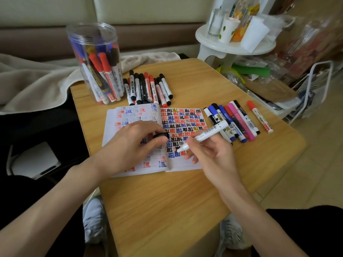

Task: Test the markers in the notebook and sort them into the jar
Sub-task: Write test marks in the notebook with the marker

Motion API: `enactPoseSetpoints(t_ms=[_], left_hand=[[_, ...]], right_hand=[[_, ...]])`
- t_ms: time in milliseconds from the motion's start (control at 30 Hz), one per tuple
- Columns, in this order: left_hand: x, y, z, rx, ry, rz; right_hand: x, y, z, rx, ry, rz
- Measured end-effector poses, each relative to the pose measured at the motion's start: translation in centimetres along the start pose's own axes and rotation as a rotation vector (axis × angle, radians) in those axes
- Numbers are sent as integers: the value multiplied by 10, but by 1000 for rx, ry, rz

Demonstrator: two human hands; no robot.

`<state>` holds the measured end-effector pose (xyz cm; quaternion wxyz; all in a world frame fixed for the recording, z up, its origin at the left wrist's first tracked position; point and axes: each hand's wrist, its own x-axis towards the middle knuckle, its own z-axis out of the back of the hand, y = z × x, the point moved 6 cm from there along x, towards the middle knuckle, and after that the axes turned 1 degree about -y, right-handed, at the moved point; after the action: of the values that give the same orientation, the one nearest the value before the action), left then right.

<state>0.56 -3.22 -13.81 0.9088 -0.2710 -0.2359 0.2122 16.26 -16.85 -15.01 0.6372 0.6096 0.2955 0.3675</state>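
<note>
An open notebook [130,115] lies on the wooden table [167,201], its pages filled with red, blue, black and yellow test marks. My right hand [209,154] grips an uncapped white marker [207,135], tip down over the right page. My left hand [133,143] rests on the left page and pinches the marker's black cap [161,135]. A clear plastic jar [96,65] with several markers stands at the table's back left. One row of markers [148,88] lies behind the notebook. Another row [233,121] lies to its right.
A single red-capped marker [259,116] lies apart at the far right. A white stool [233,43] with cups and bottles stands behind the table's right corner. A beige blanket [37,80] lies to the left. Clutter and a white rack [315,89] fill the right side.
</note>
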Motion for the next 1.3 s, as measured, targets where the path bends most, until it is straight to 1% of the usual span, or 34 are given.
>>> enactPoseSetpoints(t_ms=[200,767,933,1100,1300], left_hand=[[0,-2,0,5,-1,-12],[0,-4,1,16,2,-30],[0,-5,2,6,-3,-33],[1,-4,1,8,-1,-13],[1,-4,1,10,4,-12]], right_hand=[[-3,-8,-9,-45,-5,72],[-2,-13,-9,-154,5,117],[-1,-15,-6,-152,-15,105],[-2,-13,-5,-78,-19,88],[-1,-15,-10,-150,11,119]])
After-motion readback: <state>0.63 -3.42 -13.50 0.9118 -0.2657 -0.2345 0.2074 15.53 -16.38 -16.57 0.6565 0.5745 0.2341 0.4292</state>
